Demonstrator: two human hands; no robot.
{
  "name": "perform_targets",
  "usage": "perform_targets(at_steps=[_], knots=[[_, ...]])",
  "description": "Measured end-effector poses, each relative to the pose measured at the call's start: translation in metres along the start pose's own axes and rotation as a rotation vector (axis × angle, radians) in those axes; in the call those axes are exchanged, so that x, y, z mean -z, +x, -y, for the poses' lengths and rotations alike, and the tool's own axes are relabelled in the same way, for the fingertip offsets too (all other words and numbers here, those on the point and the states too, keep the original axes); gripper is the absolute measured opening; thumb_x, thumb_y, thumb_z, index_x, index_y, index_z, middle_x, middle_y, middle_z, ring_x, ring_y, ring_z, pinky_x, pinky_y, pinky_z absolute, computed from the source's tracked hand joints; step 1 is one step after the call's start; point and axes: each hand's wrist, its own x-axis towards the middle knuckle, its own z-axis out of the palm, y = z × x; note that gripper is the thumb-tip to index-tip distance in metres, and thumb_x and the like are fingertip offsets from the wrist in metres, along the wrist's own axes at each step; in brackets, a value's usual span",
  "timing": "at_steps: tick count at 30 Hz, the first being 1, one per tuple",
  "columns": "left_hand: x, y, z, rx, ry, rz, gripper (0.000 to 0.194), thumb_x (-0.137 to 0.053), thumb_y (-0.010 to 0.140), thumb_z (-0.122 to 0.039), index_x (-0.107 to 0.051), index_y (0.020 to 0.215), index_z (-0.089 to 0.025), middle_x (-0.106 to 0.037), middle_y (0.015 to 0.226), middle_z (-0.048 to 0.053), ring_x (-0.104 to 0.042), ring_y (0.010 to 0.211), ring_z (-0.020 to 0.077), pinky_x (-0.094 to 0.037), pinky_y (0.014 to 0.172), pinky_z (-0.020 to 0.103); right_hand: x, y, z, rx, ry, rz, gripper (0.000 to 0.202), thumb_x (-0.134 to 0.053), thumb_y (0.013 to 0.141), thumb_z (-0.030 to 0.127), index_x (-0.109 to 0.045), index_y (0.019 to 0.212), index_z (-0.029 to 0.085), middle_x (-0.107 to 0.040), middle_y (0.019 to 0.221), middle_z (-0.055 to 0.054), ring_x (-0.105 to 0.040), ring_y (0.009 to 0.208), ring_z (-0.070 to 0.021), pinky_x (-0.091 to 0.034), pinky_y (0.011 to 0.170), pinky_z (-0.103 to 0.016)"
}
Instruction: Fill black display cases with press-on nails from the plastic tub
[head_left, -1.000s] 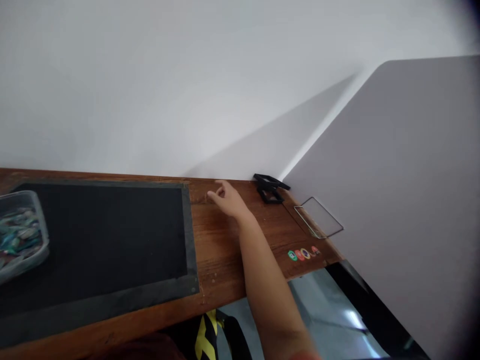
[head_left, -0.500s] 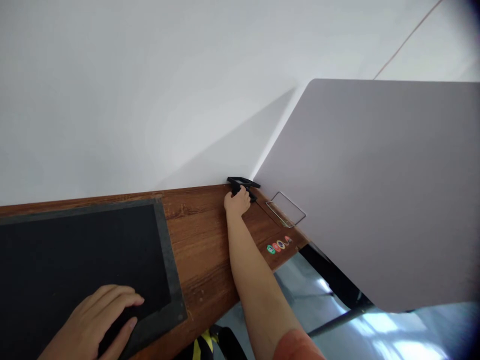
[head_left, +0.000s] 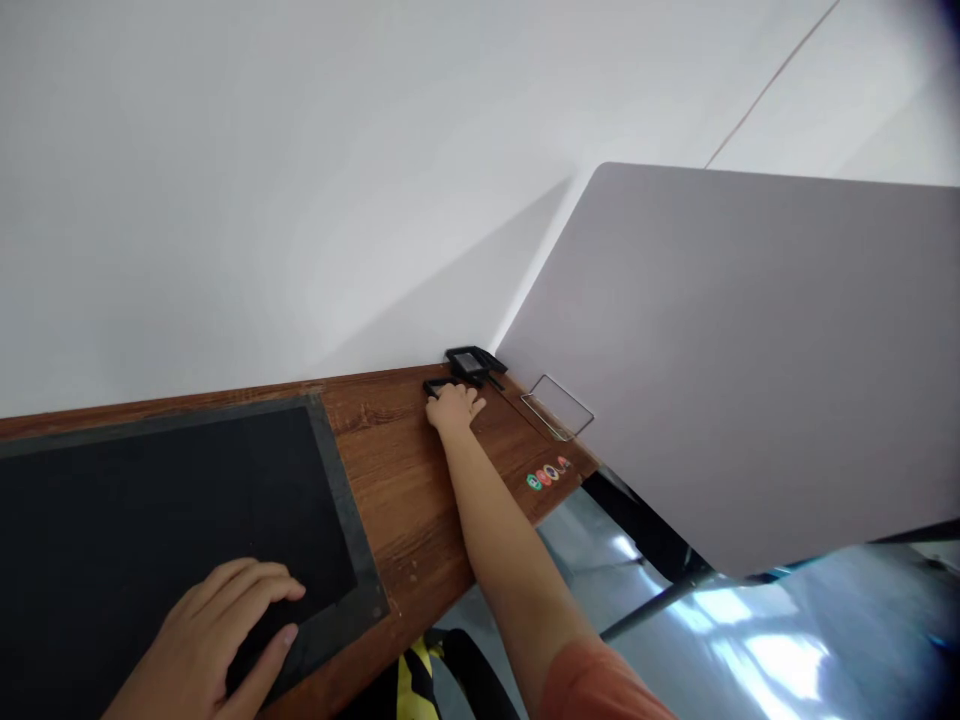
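Observation:
My right hand (head_left: 454, 408) reaches to the back corner of the wooden desk (head_left: 397, 480). Its fingers are on a small black frame-like thing (head_left: 435, 385), partly covered by the hand. Just behind it, against the wall, lie more black frame-like things (head_left: 471, 362); their exact kind is too small to tell. Low in the view, my left hand (head_left: 214, 635) hovers over or rests on the black desk mat (head_left: 150, 520). Its fingers are loosely bent and the thumb stands apart, with nothing visible between them.
A grey divider panel (head_left: 720, 370) rises along the desk's right side. A thin wire stand (head_left: 562, 408) leans by it, near several round stickers (head_left: 547, 473). The white wall (head_left: 262, 200) borders the back. Below the front edge is a yellow-and-black striped thing (head_left: 416, 680).
My right hand has drawn back slightly and left from the pile, with one black frame-like thing now apart from the others. The view has shifted a little; my left hand keeps its pose.

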Motion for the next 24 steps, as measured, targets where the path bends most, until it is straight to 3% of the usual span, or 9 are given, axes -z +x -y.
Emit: perform_targets(at_steps=[6, 10, 14, 17, 21, 24], knots=[[0.011, 0.005, -0.018, 0.145, -0.069, -0.079, 0.021, -0.06, 0.094, -0.037, -0.069, 0.112, -0.031, -0.073, 0.117, 0.005, -0.068, 0.114, 0.0291, -0.058, 0.1, 0.052, -0.015, -0.017, 0.03, 0.363, 0.219, 0.205, 0.032, -0.068, 0.1, 0.038, -0.067, 0.122, 0.015, -0.063, 0.132, -0.011, -0.059, 0.126, -0.0266, -0.048, 0.11, -0.052], [0.018, 0.008, -0.03, 0.286, -0.182, -0.084, 0.026, -0.056, 0.094, -0.03, -0.064, 0.119, -0.028, -0.067, 0.127, 0.008, -0.063, 0.123, 0.0282, -0.052, 0.109, 0.056, -0.02, -0.027, 0.043, 0.596, 0.516, 0.368, 0.018, -0.071, 0.093, 0.032, -0.065, 0.096, 0.016, -0.066, 0.115, -0.007, -0.057, 0.12, -0.0236, -0.042, 0.112, -0.048], [0.021, 0.009, -0.035, 0.416, -0.271, -0.064, 0.038, -0.057, 0.094, -0.031, -0.056, 0.131, -0.027, -0.064, 0.133, 0.011, -0.06, 0.128, 0.0295, -0.047, 0.114, 0.059, -0.016, -0.049, 0.054, 0.743, 0.851, 0.618, 0.032, -0.067, 0.09, 0.05, -0.056, 0.09, 0.02, -0.063, 0.1, -0.003, -0.059, 0.097, -0.0176, -0.047, 0.1, -0.037], [0.026, 0.015, -0.035, 0.492, -0.327, -0.047, 0.063, -0.065, 0.09, -0.036, -0.041, 0.146, -0.025, -0.059, 0.142, 0.015, -0.057, 0.134, 0.0334, -0.041, 0.117, 0.064, -0.009, -0.074, 0.061, 0.807, 1.038, 0.839, 0.049, -0.072, 0.083, 0.065, -0.053, 0.087, 0.021, -0.064, 0.103, -0.004, -0.061, 0.095, -0.0166, -0.049, 0.095, -0.035], [0.038, 0.038, -0.031, 0.679, -0.55, -0.1, 0.126, -0.086, 0.072, -0.054, -0.003, 0.161, -0.022, -0.04, 0.159, 0.028, -0.045, 0.145, 0.0426, -0.038, 0.117, 0.069, 0.002, -0.098, 0.068, 0.88, 1.146, 1.142, 0.055, -0.083, 0.074, 0.066, -0.057, 0.082, 0.019, -0.067, 0.113, -0.007, -0.065, 0.105, -0.0194, -0.049, 0.101, -0.04], [0.04, 0.058, -0.024, 0.657, -0.771, -0.225, 0.132, -0.091, 0.068, -0.053, 0.001, 0.159, -0.025, -0.037, 0.16, 0.028, -0.045, 0.147, 0.0408, -0.039, 0.117, 0.064, 0.006, -0.104, 0.07, 0.939, 1.149, 1.311, 0.05, -0.089, 0.072, 0.058, -0.062, 0.076, 0.017, -0.069, 0.115, -0.007, -0.065, 0.116, -0.0224, -0.046, 0.108, -0.045]])
